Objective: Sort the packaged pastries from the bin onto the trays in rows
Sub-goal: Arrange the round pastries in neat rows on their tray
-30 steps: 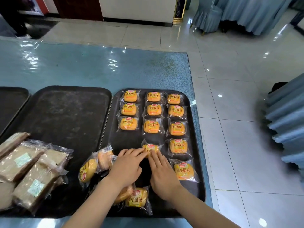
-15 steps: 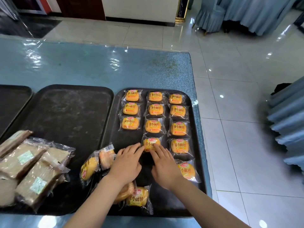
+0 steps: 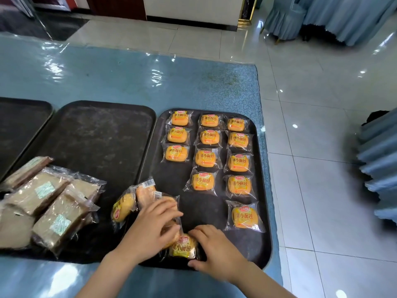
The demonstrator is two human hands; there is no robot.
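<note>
- Black metal at the far left: a dark tray (image 3: 19, 123) cut off by the picture's edge, lying on the blue tabletop (image 3: 129, 82).
- Just beside it lies a second tray (image 3: 96, 136), its far part bare. A heap of brown slices in clear wrappers (image 3: 47, 203) covers its near left corner and spills over the left rim.
- Between that tray and the next, loose yellow pastries (image 3: 129, 203) lie tumbled over the seam, tilted, one showing a barcode.
- My left hand (image 3: 150, 229) rests on this loose pile, fingers bent over a wrapped bun (image 3: 169, 201); I cannot tell whether it truly grips it.
- Right next to it, at the near edge of the right tray (image 3: 265, 211), my right hand (image 3: 214, 248) has thumb and fingers curled round a wrapped pastry (image 3: 183, 247), label up.
- On the right tray the sorted pastries (image 3: 214, 147) lie flat in three columns: three in the left one, four in the middle, five in the right, whose nearest pack (image 3: 245, 216) sits slightly skewed.
- Right of the tabletop is a glossy tiled floor (image 3: 322, 147), with blue pleated cloth (image 3: 380, 164) at the picture's edge.
</note>
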